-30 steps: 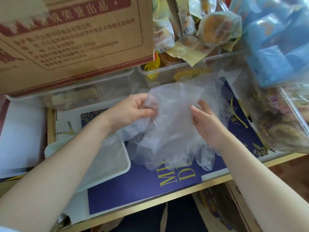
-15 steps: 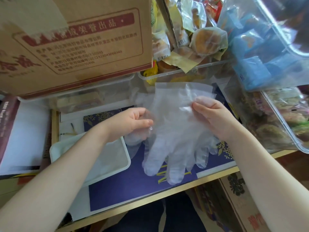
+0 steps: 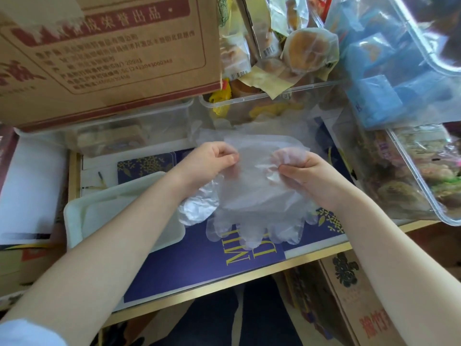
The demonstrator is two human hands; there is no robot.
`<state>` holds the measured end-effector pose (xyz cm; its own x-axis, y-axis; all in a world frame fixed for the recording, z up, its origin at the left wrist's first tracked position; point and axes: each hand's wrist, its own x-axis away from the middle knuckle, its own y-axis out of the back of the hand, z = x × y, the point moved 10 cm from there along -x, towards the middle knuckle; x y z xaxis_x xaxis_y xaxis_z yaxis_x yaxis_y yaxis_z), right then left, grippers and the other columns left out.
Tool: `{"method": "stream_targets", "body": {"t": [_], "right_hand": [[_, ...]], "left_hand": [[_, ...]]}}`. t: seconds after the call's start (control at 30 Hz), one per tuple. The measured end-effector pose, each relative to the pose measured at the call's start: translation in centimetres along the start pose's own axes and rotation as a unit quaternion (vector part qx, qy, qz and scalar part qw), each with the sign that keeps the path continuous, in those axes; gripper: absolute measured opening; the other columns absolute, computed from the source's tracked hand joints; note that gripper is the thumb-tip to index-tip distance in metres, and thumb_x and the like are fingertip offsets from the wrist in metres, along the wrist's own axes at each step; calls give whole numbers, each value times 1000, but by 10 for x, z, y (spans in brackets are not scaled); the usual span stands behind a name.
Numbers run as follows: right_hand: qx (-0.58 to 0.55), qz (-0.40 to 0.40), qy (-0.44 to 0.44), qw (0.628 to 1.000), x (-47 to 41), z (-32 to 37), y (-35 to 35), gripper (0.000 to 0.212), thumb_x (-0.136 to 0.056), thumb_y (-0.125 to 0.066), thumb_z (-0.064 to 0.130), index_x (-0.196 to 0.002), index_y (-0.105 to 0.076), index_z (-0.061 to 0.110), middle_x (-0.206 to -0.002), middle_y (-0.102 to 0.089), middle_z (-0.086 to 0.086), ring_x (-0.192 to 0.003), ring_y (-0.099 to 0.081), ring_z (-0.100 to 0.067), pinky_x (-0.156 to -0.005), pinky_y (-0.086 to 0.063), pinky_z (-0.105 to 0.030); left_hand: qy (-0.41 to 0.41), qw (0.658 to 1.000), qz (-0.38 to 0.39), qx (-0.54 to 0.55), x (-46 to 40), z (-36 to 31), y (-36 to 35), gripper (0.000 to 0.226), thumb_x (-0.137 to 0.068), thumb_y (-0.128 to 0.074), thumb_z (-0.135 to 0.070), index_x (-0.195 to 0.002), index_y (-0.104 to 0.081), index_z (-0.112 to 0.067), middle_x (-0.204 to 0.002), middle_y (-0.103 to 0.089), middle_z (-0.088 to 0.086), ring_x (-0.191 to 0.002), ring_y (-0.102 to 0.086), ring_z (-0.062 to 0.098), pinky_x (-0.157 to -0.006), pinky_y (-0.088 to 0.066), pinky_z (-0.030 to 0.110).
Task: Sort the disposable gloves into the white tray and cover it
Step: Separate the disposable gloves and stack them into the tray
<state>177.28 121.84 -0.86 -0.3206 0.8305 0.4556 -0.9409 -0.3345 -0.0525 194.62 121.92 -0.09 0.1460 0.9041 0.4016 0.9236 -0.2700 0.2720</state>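
Clear gloves [image 3: 257, 196] between both hands, left [image 3: 209, 162] and right [image 3: 303, 171] each pinching an edge.

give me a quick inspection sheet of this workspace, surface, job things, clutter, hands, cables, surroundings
surface: gold-edged table with a dark blue printed mat on it.
job's things: clear disposable gloves held up over the mat, fingers hanging down; white tray at the left, partly under the left forearm; whether it holds gloves cannot be told; no cover identified.
clutter: clear bins of wrapped snacks at the back and right; blue packets upper right.
grippers: left hand pinches the gloves' left edge; right hand pinches the right edge.
cables: nothing seen.
surroundings: cardboard box with red print at upper left; more boxes under the table.
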Motion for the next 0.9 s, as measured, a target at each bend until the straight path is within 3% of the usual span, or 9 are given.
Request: {"method": "stream_targets", "body": {"t": [0.13, 0.23, 0.3, 0.47, 0.63, 0.7, 0.77, 0.83, 0.9], "right_hand": [[-19, 60, -33, 997, 4, -10, 0, 27, -87, -54, -3, -104, -63, 15, -84, -73, 2, -77, -68, -13, -68, -55, -23], [100, 69, -73, 990, 6, -29, 4, 20, -77, -69, 20, -97, -67, 18, -95, -73, -3, -95, -67, -26, -90, -48, -46], [152, 70, -94, 981, 3, -40, 6, 23, -73, -75, 28, -94, -69, 20, -97, -72, -4, -96, -66, -31, -92, -45, -55], [162, 129, -94, 974, -8, -65, -14, 3, -81, -69, 8, -79, -67, 8, -69, -67, 2, -65, -62, -9, -64, -49, -17], [324, 198, -111, 918, -11, -92, -22, 20, -83, -67, 16, -68, -53, 11, -59, -52, -3, -58, -48, -15, -54, -37, -20], [395, 144, -64, 905, -26, -79, -12, 20, -84, -66, 26, -73, -56, 12, -58, -52, 2, -55, -46, -13, -50, -33, -18], [409, -9, 2, 913, -41, -48, 14, 17, -86, -63, 32, -83, -60, 16, -66, -55, 7, -63, -50, -12, -55, -36, -22], [440, -120, 56, 888, -49, -23, 34, 25, -90, -58, 32, -108, -58, 14, -93, -59, -1, -84, -55, -19, -70, -40, -29], [518, -143, 65, 841, -60, -22, 43, 51, -91, -55, 31, -133, -41, 7, -131, -47, -12, -116, -47, -30, -92, -39, -39]], "left_hand": [[-24, 998, -52, 12, -6, -1, -1, 20, -95, -50, -10, -80, -57, -21, -73, -62, -5, -61, -57, 5, -69, -45, 23], [-16, 997, -69, 29, -7, 6, 3, 22, -96, -46, -6, -81, -54, -20, -77, -62, -7, -57, -57, -6, -62, -44, 8], [-6, 996, -79, 34, -7, 12, 8, 22, -96, -46, -5, -82, -54, -20, -79, -62, -7, -59, -58, -7, -64, -44, 8], [51, 990, -128, 11, -8, 34, 25, 25, -94, -48, -4, -79, -52, -24, -80, -61, -4, -74, -55, 7, -74, -43, 18], [139, 946, -284, -70, -2, 62, 61, 16, -93, -43, -11, -87, -57, -16, -100, -63, 12, -95, -57, 29, -77, -40, 34], [163, 923, -325, -130, 6, 61, 68, 20, -94, -37, -14, -101, -55, -12, -103, -60, 11, -97, -54, 30, -72, -35, 31], [142, 921, -336, -136, 11, 54, 67, 21, -94, -34, -11, -102, -54, -11, -100, -58, 8, -92, -51, 26, -72, -32, 29], [104, 930, -332, -118, 11, 50, 63, 20, -93, -35, -6, -98, -55, -10, -94, -57, 7, -91, -52, 28, -70, -32, 28], [76, 941, -317, -88, 8, 49, 60, 19, -90, -39, -8, -94, -57, -12, -83, -57, 3, -89, -56, 30, -70, -35, 30]]}}
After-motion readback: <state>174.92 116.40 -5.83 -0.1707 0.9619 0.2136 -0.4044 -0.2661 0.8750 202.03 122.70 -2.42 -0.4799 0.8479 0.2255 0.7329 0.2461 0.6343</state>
